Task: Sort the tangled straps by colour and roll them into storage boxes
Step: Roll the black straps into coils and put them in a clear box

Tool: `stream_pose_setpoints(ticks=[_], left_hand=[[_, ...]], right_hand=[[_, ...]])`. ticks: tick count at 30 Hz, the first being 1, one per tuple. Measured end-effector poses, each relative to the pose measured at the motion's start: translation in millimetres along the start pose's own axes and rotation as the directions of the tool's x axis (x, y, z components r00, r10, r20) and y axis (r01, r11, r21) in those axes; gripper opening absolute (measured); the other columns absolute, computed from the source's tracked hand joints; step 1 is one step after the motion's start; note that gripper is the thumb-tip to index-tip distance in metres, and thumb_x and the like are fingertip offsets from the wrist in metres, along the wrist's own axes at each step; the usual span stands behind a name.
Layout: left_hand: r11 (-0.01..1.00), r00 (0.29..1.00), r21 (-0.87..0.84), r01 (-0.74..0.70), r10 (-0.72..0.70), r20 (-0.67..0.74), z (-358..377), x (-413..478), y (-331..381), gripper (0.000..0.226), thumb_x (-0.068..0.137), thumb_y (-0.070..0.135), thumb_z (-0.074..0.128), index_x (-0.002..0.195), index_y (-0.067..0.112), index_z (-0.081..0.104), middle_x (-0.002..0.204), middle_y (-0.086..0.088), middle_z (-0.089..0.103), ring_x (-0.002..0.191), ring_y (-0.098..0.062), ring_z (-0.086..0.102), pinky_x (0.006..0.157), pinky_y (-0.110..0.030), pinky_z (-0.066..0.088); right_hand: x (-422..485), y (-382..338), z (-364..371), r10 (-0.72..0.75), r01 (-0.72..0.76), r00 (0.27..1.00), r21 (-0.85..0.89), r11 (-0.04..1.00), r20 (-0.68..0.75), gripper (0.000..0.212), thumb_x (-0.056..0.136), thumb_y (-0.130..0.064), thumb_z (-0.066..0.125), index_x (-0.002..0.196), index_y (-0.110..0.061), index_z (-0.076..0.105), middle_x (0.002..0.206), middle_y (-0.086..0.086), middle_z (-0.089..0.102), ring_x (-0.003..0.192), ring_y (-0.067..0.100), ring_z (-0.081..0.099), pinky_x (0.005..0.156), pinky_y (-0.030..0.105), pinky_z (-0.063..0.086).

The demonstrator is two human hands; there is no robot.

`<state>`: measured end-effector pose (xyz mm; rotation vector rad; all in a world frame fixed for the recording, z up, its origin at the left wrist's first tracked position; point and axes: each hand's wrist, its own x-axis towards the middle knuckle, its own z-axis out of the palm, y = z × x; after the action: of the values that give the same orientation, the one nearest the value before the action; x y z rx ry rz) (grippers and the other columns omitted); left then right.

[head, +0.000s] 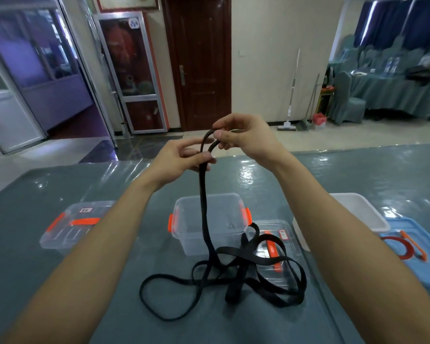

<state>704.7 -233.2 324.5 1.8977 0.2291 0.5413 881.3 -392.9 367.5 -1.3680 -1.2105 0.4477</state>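
A long black strap (205, 219) rises from a tangled pile on the table up to both of my hands. My right hand (243, 137) pinches the folded top end of the strap between thumb and fingers. Just below it, my left hand (184, 160) pinches the same strap. A clear storage box (184, 219) with orange latches stands open behind the pile. Loops of the strap lie over a clear lid (283, 234) to its right.
Another clear lid (72, 227) with orange clips lies at the left. A white box (358, 212) sits at the right beside a blue lid (422, 254) that carries a red strap (402, 247). The grey-green table (109, 306) extends toward me.
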Motion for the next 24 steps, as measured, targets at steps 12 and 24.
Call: stream_pose_setpoints(ticks=[12,24], left_hand=[[0.970,0.997,0.238,0.040,-0.054,0.054,4.8,18.5,12.8,0.031,0.087,0.021,0.090,0.118,0.019,0.085,0.102,0.000,0.085,0.092,-0.011,0.080,0.089,-0.026,0.064],[0.645,0.946,0.754,-0.126,-0.150,0.287,19.9,37.6,38.8,0.020,0.092,0.028,0.086,0.112,0.025,0.086,0.093,-0.004,0.081,0.094,-0.028,0.073,0.092,-0.055,0.058]], right_hand=[[-21.6,5.4,-8.2,0.152,-0.129,0.987,0.276,0.952,-0.062,0.010,0.101,0.001,0.068,0.110,0.004,0.067,0.088,0.018,0.075,0.079,0.033,0.077,0.081,0.039,0.064],[-28.6,33.3,-32.3,0.447,-0.288,0.870,-0.520,0.804,0.210,0.032,0.103,-0.044,0.070,0.105,-0.014,0.082,0.064,-0.010,0.060,0.057,0.006,0.058,0.059,0.021,0.051]])
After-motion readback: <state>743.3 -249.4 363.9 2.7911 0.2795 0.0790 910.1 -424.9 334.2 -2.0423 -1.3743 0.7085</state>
